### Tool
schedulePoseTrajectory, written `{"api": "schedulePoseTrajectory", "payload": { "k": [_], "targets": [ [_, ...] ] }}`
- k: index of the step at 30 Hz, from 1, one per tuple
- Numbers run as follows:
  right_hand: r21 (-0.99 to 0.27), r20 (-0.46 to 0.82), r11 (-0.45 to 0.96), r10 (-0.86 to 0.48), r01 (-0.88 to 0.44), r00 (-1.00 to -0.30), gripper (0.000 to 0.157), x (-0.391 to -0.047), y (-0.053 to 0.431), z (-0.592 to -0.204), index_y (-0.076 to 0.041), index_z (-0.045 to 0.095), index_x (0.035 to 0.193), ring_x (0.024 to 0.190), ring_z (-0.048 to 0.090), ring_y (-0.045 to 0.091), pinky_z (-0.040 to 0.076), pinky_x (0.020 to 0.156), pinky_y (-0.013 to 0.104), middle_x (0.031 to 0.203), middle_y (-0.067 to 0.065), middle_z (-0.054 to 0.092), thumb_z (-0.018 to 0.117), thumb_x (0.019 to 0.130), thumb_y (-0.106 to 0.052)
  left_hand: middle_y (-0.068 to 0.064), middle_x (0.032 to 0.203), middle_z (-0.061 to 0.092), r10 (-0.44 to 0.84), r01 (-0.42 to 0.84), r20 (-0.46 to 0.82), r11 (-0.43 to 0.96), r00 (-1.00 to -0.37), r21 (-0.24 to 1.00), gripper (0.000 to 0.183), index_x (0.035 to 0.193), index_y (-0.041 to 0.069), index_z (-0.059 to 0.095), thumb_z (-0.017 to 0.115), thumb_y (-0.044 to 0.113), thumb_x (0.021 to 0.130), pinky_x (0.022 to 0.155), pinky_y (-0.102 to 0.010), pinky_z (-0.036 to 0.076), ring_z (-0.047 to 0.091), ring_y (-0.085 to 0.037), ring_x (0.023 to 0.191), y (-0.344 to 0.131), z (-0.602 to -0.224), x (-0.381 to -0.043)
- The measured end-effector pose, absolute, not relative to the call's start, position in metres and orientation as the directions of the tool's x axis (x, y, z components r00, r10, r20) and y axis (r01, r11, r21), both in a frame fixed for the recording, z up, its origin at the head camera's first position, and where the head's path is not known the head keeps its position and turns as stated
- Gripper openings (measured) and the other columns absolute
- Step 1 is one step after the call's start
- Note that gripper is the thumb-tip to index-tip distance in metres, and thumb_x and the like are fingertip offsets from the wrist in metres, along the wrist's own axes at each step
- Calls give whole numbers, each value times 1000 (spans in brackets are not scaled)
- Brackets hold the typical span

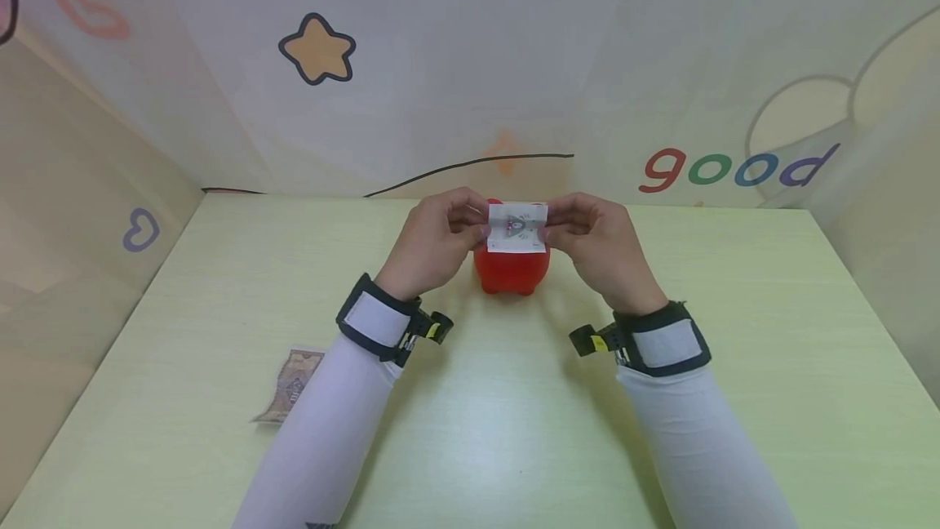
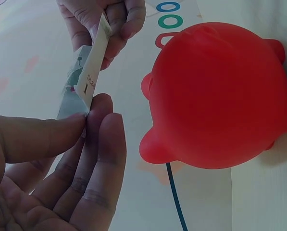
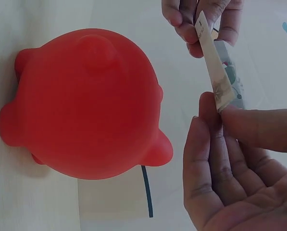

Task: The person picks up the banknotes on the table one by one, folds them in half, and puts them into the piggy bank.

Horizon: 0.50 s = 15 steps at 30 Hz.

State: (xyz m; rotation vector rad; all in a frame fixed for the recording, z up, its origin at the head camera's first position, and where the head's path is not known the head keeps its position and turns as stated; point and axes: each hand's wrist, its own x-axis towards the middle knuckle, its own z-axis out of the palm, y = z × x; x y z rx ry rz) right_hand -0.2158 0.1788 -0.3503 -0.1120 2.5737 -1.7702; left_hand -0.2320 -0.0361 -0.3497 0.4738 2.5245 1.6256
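Observation:
A small folded banknote point(image 1: 517, 240), pale with a grey print, is held up between both hands. My left hand point(image 1: 435, 245) pinches its left end between thumb and fingers. At its right end, my right hand point(image 1: 604, 247) pinches it the same way. Just behind and below the note stands a red piggy bank point(image 1: 512, 272), partly hidden by it in the head view. Both wrist views show the piggy bank's round body point(image 2: 220, 96) apart from the fingers. Seen from the side, the note point(image 3: 214, 65) has a crease and a raised flap.
A brownish, creased banknote point(image 1: 294, 382) lies on the table to the left, partly covered by the left forearm. The pale green table point(image 1: 764, 366) meets a printed backdrop point(image 1: 470, 88) at its far edge, close behind the piggy bank.

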Motion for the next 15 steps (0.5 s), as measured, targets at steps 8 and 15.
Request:
{"api": "schedulePoseTrajectory", "payload": {
  "k": [8, 15],
  "targets": [
    [-936, 37, 348, -74, -60, -997, 21, -216, 180, -351, -8, 66, 111, 93, 61, 19, 56, 85, 40, 110, 9, 66, 65, 91, -5, -5, 104, 67, 310, 230, 113, 373, -944, 899, 18, 107, 15, 65, 63, 5, 92, 71, -33, 59, 63, -15, 76, -37, -350, -233],
    [-936, 42, 344, -80, -68, -996, 18, -217, 180, -351, -9, 65, 110, 89, 62, 20, 58, 80, 36, 109, 8, 66, 63, 93, -8, -2, 99, 67, 319, 275, 159, 360, -934, 892, 15, 103, 16, 67, 61, 6, 93, 70, -33, 57, 63, -21, 77, -38, -350, -232]
  ]
}}
